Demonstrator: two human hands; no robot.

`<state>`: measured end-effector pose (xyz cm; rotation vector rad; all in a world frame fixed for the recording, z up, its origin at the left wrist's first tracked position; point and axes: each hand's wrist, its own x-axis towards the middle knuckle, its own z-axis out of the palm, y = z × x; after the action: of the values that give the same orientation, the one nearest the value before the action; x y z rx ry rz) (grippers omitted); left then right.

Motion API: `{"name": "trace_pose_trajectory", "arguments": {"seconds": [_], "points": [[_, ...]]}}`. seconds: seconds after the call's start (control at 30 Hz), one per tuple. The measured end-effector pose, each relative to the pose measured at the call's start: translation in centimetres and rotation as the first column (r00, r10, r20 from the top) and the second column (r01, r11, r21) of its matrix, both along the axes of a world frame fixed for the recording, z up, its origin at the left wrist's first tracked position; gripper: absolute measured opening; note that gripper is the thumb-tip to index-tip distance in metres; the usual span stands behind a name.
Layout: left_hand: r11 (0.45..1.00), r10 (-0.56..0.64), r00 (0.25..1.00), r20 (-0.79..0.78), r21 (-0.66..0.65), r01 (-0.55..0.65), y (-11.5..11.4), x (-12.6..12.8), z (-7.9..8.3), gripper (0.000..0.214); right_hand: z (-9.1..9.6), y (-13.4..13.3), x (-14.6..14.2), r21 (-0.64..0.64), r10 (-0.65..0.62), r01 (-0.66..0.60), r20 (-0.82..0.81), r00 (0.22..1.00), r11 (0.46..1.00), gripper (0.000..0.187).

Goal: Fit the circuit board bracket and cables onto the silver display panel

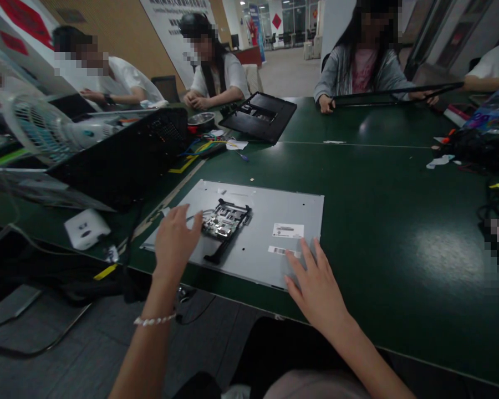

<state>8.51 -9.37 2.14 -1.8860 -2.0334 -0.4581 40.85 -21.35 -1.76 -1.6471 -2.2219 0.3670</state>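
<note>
A flat grey metal display panel (258, 257) lies on the green table, with two white labels near its right side. On its left half sits a circuit board (222, 223) in a black plastic frame, with thin cables running off its left side. My left hand (177, 235) is over the panel's left part, thumb and fingers apart, close to those cables; whether it touches them I cannot tell. Spread fingers of my right hand (314, 280) rest at the panel's right front corner, beside the barcode label (279, 250). Neither hand appears to hold anything.
A black plastic housing (260, 116) lies across the table. To the left are a large black panel (125, 158), a fan (37, 127) and a white box (86, 228). A person opposite holds a thin black frame (382, 97). Cables and plastic bags (482, 133) lie right.
</note>
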Motion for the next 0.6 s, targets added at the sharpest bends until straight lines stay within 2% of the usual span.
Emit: {"name": "trace_pose_trajectory", "arguments": {"seconds": [0.07, 0.1, 0.17, 0.23, 0.4, 0.5, 0.6], "points": [[0.985, 0.141, 0.99, -0.003, -0.095, -0.141, 1.8, -3.0, 0.0, 0.062, 0.0, -0.1, 0.0, -0.001, 0.0, 0.0, -0.004, 1.0, 1.0, 0.051], [0.964, 0.193, 0.981, 0.005, -0.187, -0.189, 2.6, -4.4, -0.1, 0.064, 0.1, -0.1, 0.0, -0.001, 0.001, -0.001, -0.006, 1.0, 1.0, 0.05], [0.918, 0.239, 0.971, 0.024, -0.331, -0.218, 4.0, -6.6, -0.6, 0.065, 0.1, -0.1, 0.0, 0.0, 0.002, -0.002, -0.012, 1.0, 1.0, 0.05], [0.894, 0.236, 0.971, 0.042, -0.4, -0.2, 5.0, -8.1, -1.2, 0.065, 0.2, 0.0, 0.1, 0.001, -0.003, 0.003, -0.018, 1.0, 1.0, 0.05], [0.887, 0.203, 0.978, 0.054, -0.433, -0.16, 6.2, -10.4, -2.0, 0.063, 0.0, 0.2, 0.3, -0.012, -0.004, 0.004, -0.018, 1.0, 1.0, 0.051], [0.906, 0.166, 0.984, 0.059, -0.404, -0.129, 6.6, -11.4, -1.7, 0.061, -0.1, 0.2, 0.1, -0.014, -0.006, 0.006, -0.014, 1.0, 1.0, 0.051], [0.941, 0.129, 0.99, 0.064, -0.322, -0.102, 7.1, -11.3, -1.0, 0.059, 0.0, 0.1, -0.1, -0.013, -0.007, 0.007, -0.015, 1.0, 1.0, 0.051]]}}
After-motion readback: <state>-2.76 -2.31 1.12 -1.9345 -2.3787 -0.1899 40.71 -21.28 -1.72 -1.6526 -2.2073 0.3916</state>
